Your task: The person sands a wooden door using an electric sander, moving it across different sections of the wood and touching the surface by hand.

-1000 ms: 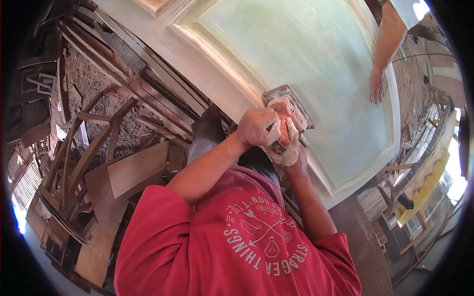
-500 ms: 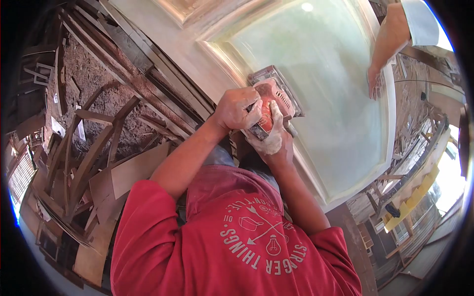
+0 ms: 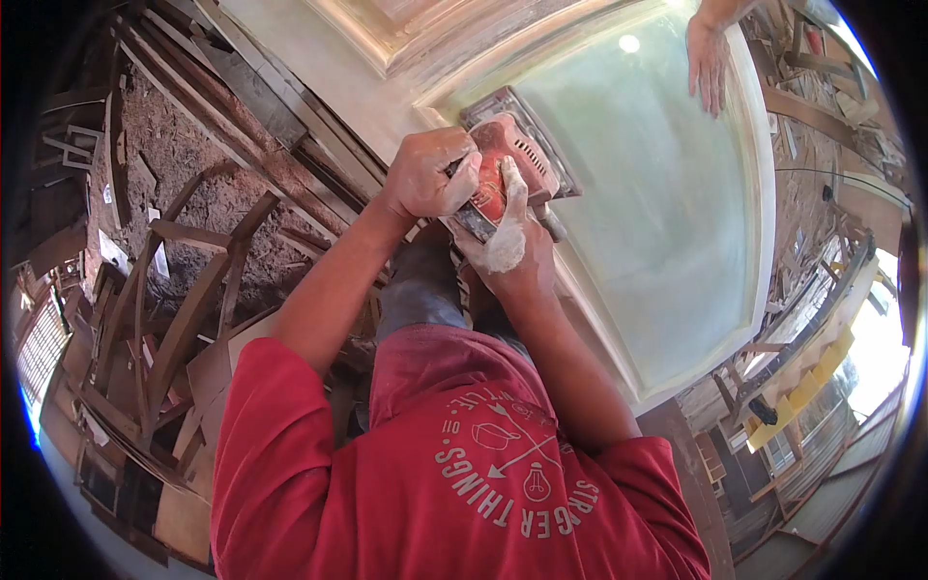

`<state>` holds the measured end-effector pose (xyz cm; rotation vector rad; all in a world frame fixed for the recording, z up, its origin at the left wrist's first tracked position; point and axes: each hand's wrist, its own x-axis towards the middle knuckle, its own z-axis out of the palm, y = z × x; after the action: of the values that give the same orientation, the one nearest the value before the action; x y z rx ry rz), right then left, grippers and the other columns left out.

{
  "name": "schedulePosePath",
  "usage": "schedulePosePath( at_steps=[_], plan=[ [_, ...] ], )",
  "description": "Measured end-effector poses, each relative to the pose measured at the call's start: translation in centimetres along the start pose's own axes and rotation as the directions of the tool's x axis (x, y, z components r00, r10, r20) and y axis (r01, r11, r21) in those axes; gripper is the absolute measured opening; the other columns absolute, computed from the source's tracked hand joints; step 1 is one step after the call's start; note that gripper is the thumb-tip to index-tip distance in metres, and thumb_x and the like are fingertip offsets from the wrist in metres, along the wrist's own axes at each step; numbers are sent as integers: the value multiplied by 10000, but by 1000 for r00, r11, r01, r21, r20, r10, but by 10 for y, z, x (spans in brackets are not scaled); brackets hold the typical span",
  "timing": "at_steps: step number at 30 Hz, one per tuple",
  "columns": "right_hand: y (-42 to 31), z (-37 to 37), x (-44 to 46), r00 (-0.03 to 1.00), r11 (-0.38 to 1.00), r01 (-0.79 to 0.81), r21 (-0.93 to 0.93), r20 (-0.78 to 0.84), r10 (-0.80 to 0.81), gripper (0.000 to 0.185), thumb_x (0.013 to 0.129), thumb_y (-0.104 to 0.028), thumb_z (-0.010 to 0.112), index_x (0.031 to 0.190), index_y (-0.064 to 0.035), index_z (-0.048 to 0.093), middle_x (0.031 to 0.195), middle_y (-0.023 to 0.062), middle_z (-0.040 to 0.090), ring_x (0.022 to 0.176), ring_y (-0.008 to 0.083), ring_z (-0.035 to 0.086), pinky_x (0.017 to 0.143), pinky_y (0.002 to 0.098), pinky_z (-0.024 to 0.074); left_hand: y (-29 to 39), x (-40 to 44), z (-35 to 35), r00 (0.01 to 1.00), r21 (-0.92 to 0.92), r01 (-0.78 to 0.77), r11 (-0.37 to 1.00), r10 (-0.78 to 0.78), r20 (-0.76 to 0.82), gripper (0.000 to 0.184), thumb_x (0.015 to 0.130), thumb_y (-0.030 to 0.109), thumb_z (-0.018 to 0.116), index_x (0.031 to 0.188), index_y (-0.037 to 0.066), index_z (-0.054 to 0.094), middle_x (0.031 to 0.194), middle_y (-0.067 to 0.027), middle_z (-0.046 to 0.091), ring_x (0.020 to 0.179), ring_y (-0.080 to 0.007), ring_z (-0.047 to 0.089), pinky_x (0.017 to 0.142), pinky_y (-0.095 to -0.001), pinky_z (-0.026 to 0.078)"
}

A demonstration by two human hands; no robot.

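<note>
A dusty red power sander [image 3: 522,159] lies with its flat base on the pale green panel of a white-edged door [image 3: 657,203], near the panel's raised border. My left hand [image 3: 432,174] is closed round the sander's left end. My right hand [image 3: 507,242], coated in pale dust, holds the body from below, with fingers stretched along its red part. The sander's underside is hidden.
Another person's hand [image 3: 708,63] rests at the door's upper right. Long wooden strips [image 3: 232,135] run along the left, with curved wood pieces [image 3: 184,309] below. A yellow-edged structure [image 3: 797,391] stands at the right.
The sander and both my hands have moved up and left along the panel's border. The other person's hand has shifted upward along the door's far edge.
</note>
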<state>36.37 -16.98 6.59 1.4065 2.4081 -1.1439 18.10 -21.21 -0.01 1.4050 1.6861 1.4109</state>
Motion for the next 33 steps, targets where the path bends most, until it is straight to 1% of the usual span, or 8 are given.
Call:
schedulePosePath(
  at_steps=[3, 9, 10, 13, 16, 20, 23, 33],
  plan=[
    [4, 0, -4, 1000, 1000, 3, -3, -3, -3, 1051, 860, -488, 866, 1666, -101, 315, 941, 234, 786, 861, 446, 775, 743, 525, 607, 3, -2, 4, 999, 0, -34, 999, 34, -13, 108, 909, 18, 653, 803, -3, 650, 730, -164, 599, 632, -355, 607, 601, -438, 484],
    [28, -4, -30, 998, 998, -51, -20, -41, 50, 1082, 815, -521, 900, 1654, -119, 347, 1088, 242, 787, 950, 444, 779, 796, 510, 622, 11, -19, 36, 1000, -54, -23, 998, 23, -3, 91, 858, 43, 696, 797, 43, 629, 736, -147, 593, 649, -374, 615, 602, -441, 505],
    [35, -5, -35, 998, 1000, -7, -27, -59, 5, 1103, 803, -524, 910, 1658, -119, 342, 1149, 247, 779, 985, 447, 777, 818, 506, 626, 16, -22, 43, 1000, -49, -31, 998, 31, -7, 93, 855, 45, 699, 797, 46, 626, 736, -147, 592, 651, -379, 616, 602, -443, 505],
    [38, -3, -34, 990, 996, 84, -1, -110, -83, 1114, 806, -505, 912, 1667, -118, 320, 1148, 252, 777, 989, 449, 776, 813, 513, 626, 17, -24, 43, 1000, -38, -25, 999, 24, -9, 90, 860, 49, 701, 806, 48, 630, 745, -149, 601, 656, -387, 618, 600, -447, 504],
    [24, -4, -25, 999, 1000, -6, -10, -38, 5, 1091, 825, -493, 896, 1667, -115, 314, 1087, 257, 783, 953, 455, 777, 794, 517, 623, 14, -16, 26, 1000, -42, -5, 999, 5, -1, 73, 874, 46, 688, 815, 32, 646, 750, -151, 612, 644, -366, 619, 604, -437, 505],
    [-1, 0, -2, 1000, 1000, -17, -3, 10, 17, 1063, 854, -470, 863, 1679, -109, 299, 941, 254, 780, 846, 463, 768, 760, 537, 607, -3, -2, 1, 1000, -45, -15, 999, 15, -4, 87, 898, 23, 644, 817, 0, 663, 731, -149, 609, 627, -326, 613, 614, -419, 506],
    [-13, -10, 0, 994, 997, -77, -5, 73, 77, 1049, 856, -441, 860, 1679, -93, 311, 964, 256, 779, 839, 455, 763, 751, 541, 597, -3, -2, 1, 999, -6, -43, 999, 43, -26, 108, 910, 32, 637, 809, 0, 659, 723, -159, 601, 621, -341, 604, 599, -430, 494],
    [71, -16, -69, 998, 998, -53, 31, 29, 52, 989, 844, -396, 868, 1643, -65, 387, 1051, 239, 778, 931, 440, 758, 797, 519, 590, 38, -41, 78, 997, -4, -70, 998, 70, 41, 119, 916, -6, 626, 798, -7, 613, 728, -157, 601, 614, -350, 611, 569, -436, 488]
  ],
)
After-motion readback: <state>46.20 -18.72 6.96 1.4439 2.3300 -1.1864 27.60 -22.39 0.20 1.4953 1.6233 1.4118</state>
